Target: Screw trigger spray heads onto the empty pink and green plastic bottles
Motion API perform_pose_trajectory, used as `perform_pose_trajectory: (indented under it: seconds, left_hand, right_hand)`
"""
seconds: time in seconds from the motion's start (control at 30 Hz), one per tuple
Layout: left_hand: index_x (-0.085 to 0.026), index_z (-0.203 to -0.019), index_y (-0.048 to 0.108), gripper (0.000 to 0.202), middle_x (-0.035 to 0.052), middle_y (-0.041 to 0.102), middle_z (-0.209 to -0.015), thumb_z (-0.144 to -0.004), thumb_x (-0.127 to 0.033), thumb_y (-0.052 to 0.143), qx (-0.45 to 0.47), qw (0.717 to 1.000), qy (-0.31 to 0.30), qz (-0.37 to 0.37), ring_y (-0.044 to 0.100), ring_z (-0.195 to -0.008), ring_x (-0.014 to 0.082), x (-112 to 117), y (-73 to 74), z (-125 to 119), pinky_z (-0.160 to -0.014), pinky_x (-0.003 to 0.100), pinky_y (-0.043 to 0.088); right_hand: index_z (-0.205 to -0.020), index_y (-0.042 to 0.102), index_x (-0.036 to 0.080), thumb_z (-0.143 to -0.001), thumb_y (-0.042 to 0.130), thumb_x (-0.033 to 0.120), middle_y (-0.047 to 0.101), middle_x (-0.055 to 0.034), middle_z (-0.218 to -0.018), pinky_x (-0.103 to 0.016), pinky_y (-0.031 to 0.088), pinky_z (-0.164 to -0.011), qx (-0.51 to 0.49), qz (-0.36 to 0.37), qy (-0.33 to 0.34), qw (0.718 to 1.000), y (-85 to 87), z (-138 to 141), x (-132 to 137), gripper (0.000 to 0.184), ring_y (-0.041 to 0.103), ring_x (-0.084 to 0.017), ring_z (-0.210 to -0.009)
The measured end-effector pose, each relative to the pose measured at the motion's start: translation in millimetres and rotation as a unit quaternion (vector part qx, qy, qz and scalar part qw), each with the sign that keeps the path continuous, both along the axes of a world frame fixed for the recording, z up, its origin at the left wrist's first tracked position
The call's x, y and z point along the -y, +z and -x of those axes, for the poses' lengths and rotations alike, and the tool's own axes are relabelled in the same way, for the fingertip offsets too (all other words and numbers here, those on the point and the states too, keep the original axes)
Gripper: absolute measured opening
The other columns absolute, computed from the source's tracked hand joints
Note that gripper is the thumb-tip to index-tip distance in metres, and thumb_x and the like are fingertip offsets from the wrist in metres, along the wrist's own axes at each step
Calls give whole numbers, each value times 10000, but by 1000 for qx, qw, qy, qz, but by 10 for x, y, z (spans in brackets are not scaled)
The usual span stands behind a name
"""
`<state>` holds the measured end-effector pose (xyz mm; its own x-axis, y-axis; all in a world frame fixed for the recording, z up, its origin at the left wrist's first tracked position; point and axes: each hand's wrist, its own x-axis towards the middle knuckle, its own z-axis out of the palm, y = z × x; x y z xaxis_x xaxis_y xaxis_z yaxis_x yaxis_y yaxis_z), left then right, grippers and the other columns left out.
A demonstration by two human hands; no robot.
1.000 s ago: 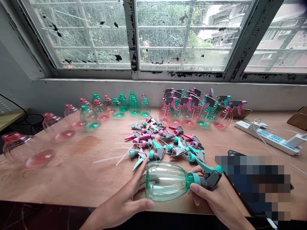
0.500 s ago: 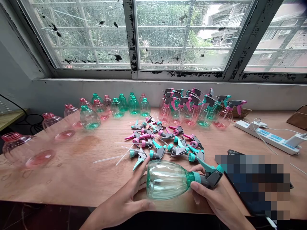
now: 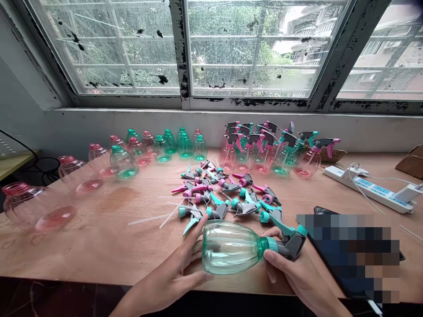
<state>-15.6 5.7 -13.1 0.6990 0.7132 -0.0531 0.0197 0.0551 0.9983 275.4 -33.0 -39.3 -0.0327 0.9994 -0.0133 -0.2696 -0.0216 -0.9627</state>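
Observation:
A clear green spray bottle lies sideways in front of me, above the table's front edge. Its turquoise-and-grey trigger head sits on the neck and points right. My right hand grips it at the collar, thumb in front and fingers behind. Around the base, my left hand is loosely cupped, with its index finger stretched up along the bottom edge and its thumb low. Some left fingertips are hidden behind the bottle. Just beyond lies a pile of loose trigger heads, pink and turquoise with grey, with thin clear tubes.
Bottles without heads, red and green, stand along the left and back. Several spray bottles with heads stand together at the back right. A white power strip lies at right, near a dark device, partly blurred out.
The spray bottle's trigger head has turned and shifted very slightly, with my right hand. My left thumb has drawn back a little. Everything else stays put.

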Motion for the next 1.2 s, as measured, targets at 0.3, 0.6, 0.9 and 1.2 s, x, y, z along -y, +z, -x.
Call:
perform_pose_trajectory:
  seconds: [0.3, 0.6, 0.9, 1.2]
  left_hand:
    - [-384, -1646, 111, 946, 37, 84, -1763, -932, -385, 731, 2, 999, 3, 33, 92, -1611, 352, 2, -54, 50, -1301, 553, 112]
    - [-447, -1629, -22, 1050, 25, 98, -1762, -933, -250, 739, -8, 1000, 0, 10, 177, -1604, 297, 13, 9, 7, -1300, 524, 173]
    - [-391, -1643, 115, 972, 28, 76, -1764, -914, -372, 758, -28, 1000, 10, 9, 156, -1602, 346, 14, -31, 45, -1300, 557, 142]
    - [-414, -1640, 13, 1044, 47, 148, -1753, -915, -335, 760, -7, 1000, -1, 22, 211, -1590, 342, 1, -26, 31, -1288, 566, 188]
  right_hand:
    - [-1061, 653, 216, -819, 869, 469, 670, 37, -555, -276, 469, -525, 14, -1, 11, 1000, 3, -1, 20, 412, 583, -159, -483]
    - [-1052, 642, 206, -835, 860, 463, 663, 39, -547, -260, 457, -513, 9, -8, 7, 1000, 15, 4, 14, 400, 576, -148, -472]
    - [-1044, 655, 219, -838, 850, 469, 664, 36, -553, -277, 472, -510, 18, -10, 16, 1000, -26, -15, 10, 378, 585, -164, -476]
    - [-1081, 640, 215, -874, 826, 459, 676, 39, -565, -274, 435, -540, 13, -9, 16, 1000, -29, -25, 7, 369, 575, -152, -492]
